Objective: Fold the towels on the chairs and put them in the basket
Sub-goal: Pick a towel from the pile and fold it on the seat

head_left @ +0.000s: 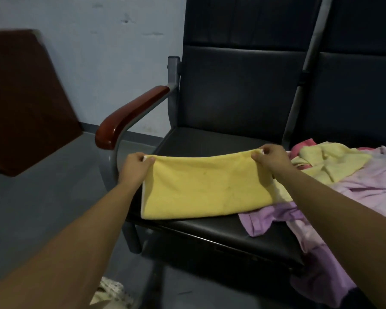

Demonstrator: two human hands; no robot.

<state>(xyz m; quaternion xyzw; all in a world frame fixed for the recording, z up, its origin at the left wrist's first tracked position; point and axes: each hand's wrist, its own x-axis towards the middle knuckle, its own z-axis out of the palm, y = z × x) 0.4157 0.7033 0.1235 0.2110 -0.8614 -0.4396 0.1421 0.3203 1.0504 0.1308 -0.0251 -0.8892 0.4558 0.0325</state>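
A yellow towel (207, 188), folded in half, lies across the black seat of the left chair (210, 141). My left hand (135, 168) pinches its far left corner between thumb and fingers. At the far right corner, my right hand (271, 158) pinches the doubled edge the same way. Both corners are lifted slightly off the seat. To the right, a heap of loose towels covers the neighbouring seat: a pale yellow one (328, 162), a pink one (303, 146) and lilac ones (354, 197). The basket is not clearly in view.
The chair has a red-brown wooden armrest (129, 117) on a grey metal frame at the left. A dark brown board (25, 97) leans on the wall at far left. A pale dotted cloth (112, 293) shows at the bottom edge. Grey floor lies left of the chair.
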